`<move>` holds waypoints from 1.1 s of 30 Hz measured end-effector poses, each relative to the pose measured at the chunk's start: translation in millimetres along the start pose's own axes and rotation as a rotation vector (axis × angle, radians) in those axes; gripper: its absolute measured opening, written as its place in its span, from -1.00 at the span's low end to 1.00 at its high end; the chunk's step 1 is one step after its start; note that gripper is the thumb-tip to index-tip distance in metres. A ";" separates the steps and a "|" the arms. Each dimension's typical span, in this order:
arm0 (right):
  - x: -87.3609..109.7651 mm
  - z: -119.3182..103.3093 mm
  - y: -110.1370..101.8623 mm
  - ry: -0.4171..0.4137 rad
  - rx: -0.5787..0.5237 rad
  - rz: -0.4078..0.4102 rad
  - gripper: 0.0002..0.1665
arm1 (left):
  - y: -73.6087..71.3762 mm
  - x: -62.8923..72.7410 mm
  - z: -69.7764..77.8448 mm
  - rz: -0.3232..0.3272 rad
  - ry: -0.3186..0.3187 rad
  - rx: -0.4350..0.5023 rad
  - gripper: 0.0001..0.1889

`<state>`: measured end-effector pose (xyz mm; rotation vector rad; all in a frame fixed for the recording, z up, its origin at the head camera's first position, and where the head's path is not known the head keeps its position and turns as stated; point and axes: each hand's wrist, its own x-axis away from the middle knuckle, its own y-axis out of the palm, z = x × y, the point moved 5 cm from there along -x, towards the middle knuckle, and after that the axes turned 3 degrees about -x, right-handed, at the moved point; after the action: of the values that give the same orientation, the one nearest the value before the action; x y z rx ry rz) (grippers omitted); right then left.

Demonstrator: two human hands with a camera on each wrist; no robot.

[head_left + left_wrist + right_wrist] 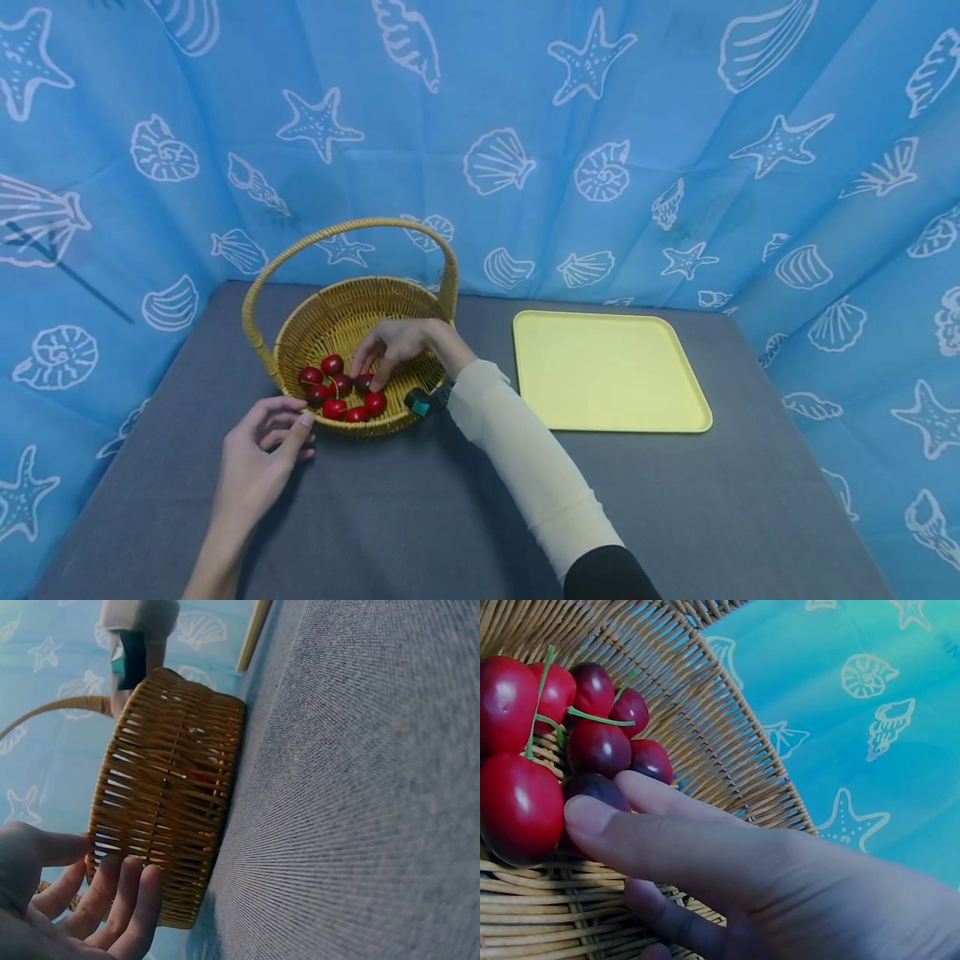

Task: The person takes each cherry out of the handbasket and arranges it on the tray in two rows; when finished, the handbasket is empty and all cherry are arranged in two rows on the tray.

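Observation:
A round woven basket (pixel 405 421) with a tall arched handle (pixel 352 225) holds several red cherries (pixel 333 408), some with green stems. My right hand (pixel 401 342) reaches down inside it. In the right wrist view, thumb and index finger pinch a dark red cherry (pixel 596 791), partly covered by the thumb, beside the brighter ones. At the basket's near left side is my left hand (pixel 258 450). The left wrist view shows its thumb (pixel 64 847) at the rim and its bent fingers against the woven wall (pixel 165 780), holding the basket's edge.
A pale yellow rectangular tray (pixel 611 371) lies right of the basket on the grey cloth-covered table (pixel 390 517). Behind and at both sides hangs a blue curtain (pixel 465 100) printed with white shells and starfish.

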<state>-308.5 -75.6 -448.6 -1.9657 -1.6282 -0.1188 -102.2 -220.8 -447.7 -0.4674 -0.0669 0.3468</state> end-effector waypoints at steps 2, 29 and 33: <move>1.5 -0.4 -0.1 0.010 -0.001 0.007 -0.59 | 0.4 0.0 -0.1 0.001 -0.002 -0.001 -0.67; 84.1 -43.4 -25.6 -0.216 -0.038 0.169 -0.51 | -0.8 0.4 0.0 0.010 0.015 0.030 -0.71; 102.3 -48.5 -28.1 -0.236 -0.052 0.216 -0.50 | -0.4 0.7 0.1 0.013 0.009 0.028 -0.71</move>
<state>-294.8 -7.1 -355.2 -2.2517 -1.5531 0.1621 -101.4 -220.9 -447.5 -0.4416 -0.0502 0.3581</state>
